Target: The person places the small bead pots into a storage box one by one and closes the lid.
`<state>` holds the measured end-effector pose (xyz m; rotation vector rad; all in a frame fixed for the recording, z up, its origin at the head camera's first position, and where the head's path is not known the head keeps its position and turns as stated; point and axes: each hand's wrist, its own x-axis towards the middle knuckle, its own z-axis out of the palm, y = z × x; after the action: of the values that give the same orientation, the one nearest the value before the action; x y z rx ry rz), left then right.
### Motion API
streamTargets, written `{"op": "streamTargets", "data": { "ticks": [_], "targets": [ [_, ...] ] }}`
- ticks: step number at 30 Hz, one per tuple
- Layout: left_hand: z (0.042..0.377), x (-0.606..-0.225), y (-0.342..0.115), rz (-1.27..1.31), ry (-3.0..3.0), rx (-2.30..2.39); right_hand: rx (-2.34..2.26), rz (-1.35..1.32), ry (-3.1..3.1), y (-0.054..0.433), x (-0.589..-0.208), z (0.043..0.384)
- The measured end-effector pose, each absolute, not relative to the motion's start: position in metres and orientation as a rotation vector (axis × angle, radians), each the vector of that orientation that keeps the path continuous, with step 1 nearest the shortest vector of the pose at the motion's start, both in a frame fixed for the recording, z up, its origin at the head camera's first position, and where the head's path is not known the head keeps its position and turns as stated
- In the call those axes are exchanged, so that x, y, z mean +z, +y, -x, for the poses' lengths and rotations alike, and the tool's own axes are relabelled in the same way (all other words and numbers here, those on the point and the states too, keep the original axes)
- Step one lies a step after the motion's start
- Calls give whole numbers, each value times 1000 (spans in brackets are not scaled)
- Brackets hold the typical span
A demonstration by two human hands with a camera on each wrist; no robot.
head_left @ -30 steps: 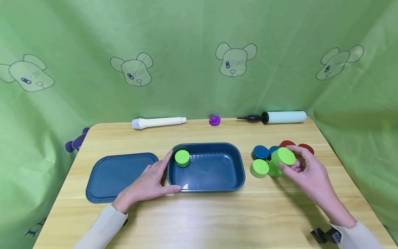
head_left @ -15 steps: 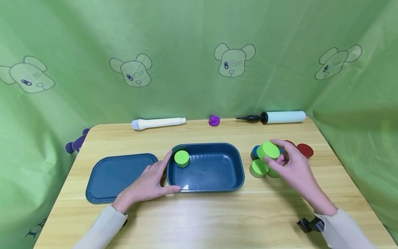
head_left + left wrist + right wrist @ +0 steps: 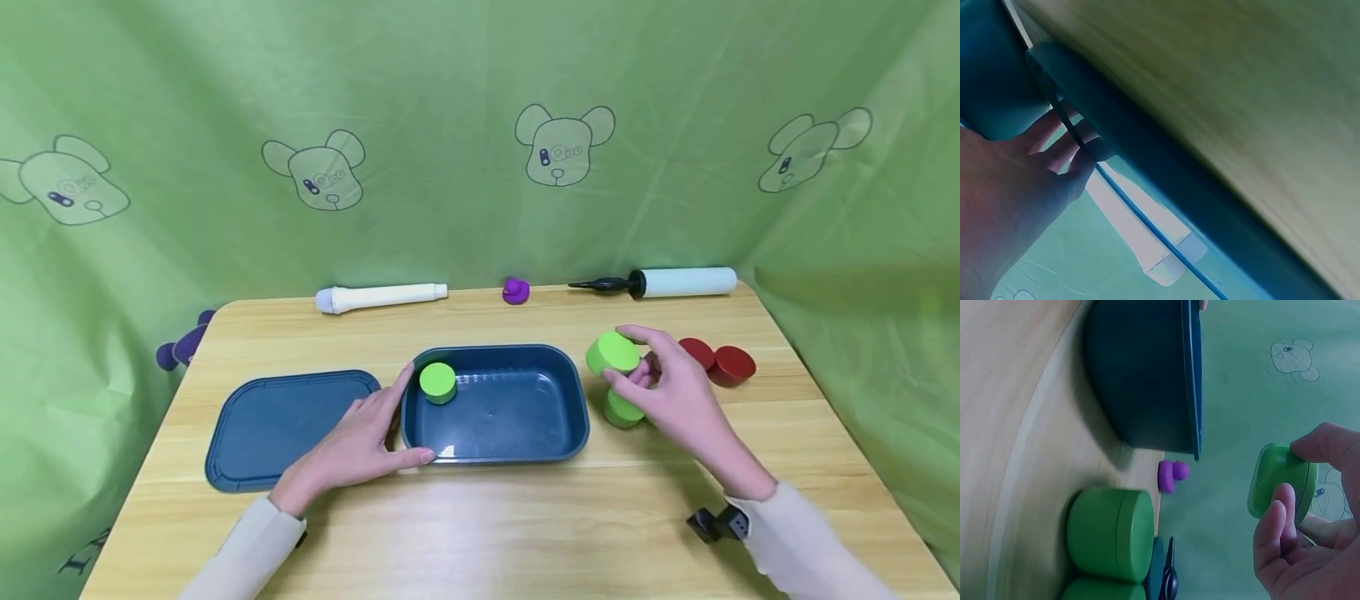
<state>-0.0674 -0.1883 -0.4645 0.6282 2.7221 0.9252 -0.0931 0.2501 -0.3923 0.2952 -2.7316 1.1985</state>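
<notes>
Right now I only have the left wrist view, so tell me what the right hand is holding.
Observer: The right hand pinches a green cylinder.
Operator: Look into the dark blue box and report what's there.
Observer: A second green cylinder sits inside, near the left end.
Operator: Now check to the right of that hand.
Observer: Two red cylinders are there, side by side.
</notes>
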Motion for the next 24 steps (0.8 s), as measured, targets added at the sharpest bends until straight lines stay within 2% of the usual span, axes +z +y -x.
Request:
{"op": "streamTargets", "data": {
  "ticks": [24],
  "targets": [
    [67, -468, -189, -634, 2737, 936, 1361, -445, -2833, 177, -411, 109]
  ]
}}
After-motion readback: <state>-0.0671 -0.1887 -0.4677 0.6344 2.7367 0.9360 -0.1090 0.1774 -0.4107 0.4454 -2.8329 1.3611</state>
